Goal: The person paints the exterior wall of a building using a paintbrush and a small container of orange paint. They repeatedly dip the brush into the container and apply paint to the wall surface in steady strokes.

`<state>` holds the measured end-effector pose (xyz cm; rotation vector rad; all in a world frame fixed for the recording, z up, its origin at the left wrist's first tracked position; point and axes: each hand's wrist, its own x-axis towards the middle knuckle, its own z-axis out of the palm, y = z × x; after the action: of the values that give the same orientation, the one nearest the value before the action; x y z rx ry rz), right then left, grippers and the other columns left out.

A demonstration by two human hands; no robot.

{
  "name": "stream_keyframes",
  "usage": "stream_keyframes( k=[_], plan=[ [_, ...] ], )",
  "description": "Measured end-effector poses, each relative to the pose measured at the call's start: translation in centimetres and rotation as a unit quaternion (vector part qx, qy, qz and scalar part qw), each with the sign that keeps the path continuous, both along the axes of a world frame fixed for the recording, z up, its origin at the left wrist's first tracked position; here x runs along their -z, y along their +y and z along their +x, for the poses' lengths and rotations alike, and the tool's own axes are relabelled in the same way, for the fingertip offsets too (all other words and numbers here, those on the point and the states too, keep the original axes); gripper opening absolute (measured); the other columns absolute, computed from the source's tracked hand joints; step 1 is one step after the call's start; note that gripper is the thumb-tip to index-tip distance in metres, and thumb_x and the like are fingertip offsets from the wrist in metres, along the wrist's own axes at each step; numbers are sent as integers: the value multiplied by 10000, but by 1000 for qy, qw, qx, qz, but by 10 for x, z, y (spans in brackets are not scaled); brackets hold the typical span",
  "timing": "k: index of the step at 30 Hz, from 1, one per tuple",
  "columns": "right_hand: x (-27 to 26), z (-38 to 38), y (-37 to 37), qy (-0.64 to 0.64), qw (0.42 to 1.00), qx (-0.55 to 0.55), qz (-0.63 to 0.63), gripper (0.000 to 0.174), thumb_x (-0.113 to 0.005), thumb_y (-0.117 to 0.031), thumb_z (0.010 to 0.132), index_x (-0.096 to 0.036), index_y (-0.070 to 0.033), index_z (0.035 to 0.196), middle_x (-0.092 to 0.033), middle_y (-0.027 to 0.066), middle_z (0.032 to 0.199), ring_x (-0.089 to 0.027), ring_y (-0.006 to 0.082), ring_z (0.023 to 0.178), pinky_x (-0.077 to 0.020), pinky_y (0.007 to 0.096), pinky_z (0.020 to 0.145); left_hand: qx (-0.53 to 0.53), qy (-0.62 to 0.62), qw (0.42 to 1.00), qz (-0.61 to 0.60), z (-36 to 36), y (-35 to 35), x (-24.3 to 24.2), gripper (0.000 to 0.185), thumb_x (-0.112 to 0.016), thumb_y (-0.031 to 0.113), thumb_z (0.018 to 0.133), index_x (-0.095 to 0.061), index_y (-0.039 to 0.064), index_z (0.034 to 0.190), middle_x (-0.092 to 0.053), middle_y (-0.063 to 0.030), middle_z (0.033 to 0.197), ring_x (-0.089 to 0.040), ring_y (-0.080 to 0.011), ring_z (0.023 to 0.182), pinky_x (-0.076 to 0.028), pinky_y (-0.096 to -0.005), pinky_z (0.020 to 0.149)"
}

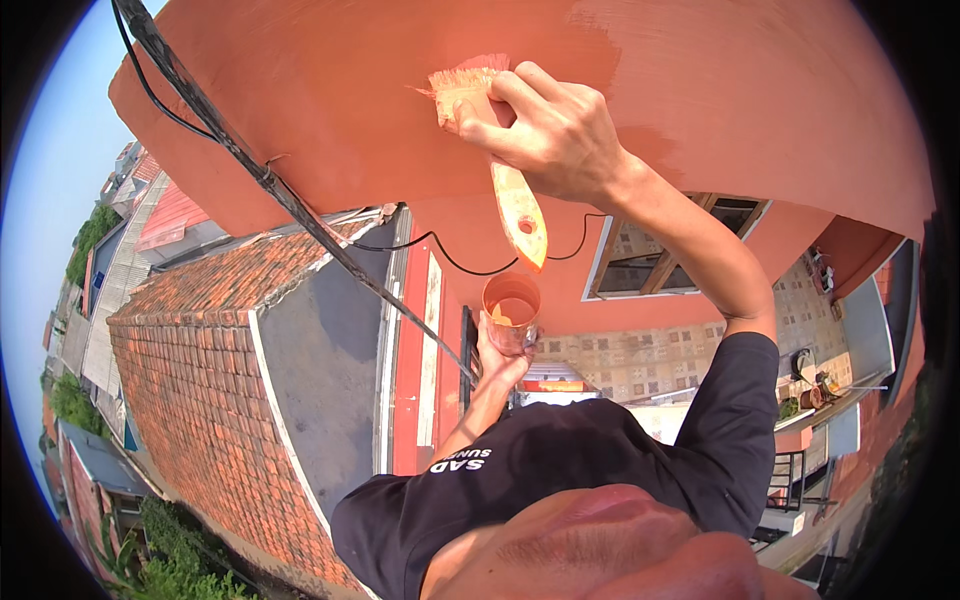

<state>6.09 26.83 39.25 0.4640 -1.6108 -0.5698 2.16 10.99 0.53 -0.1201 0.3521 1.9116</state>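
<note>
My right hand (559, 127) grips a wide flat paintbrush (520, 210) near its ferrule, the pale handle hanging down towards me. Its paint-loaded bristles (469, 75) press against an orange-painted wall (360, 127). Darker, wet-looking paint surrounds the brush, while a lighter, duller area (735, 97) spreads to the right. Lower down, my left hand (504, 360) holds a round paint can (512, 311) upright from below and the side. Orange paint shows inside the can, and its outside is smeared with the same colour.
A weathered pole (300, 206) slants across the left, with a black cable (469, 266) running near it. Below the wall is a wood-framed window (652, 255). A tiled roof (195, 375) lies far down on the left, a patterned tile floor (637, 360) below right.
</note>
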Motion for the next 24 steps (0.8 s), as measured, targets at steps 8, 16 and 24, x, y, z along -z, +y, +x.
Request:
stream_keyframes(
  k=[8,16,24],
  plan=[
    [-92,65,66,66,873,-255,-410,56,-683,-6,945,-710,3,992,-664,2,847,-575,73,739,-442,229,643,-2,-18,999,-42,3,-8,-11,675,-498,730,934,-582,183,1321,-709,-97,1084,-702,-345,878,-481,-352,543],
    [-32,2,26,188,966,145,-99,183,-735,-89,766,-733,-211,903,-591,19,682,-588,136,607,-438,273,449,28,-10,999,33,1,-11,-3,713,-480,727,932,-567,157,1352,-680,-139,1170,-687,-362,909,-510,-349,520],
    [53,-49,-40,-178,947,-123,-237,120,-761,-177,838,-730,-173,954,-629,23,744,-637,175,669,-505,322,512,49,-23,997,49,12,-8,-4,712,-503,711,947,-550,146,1376,-696,-126,1148,-703,-369,919,-535,-356,530]
  ],
)
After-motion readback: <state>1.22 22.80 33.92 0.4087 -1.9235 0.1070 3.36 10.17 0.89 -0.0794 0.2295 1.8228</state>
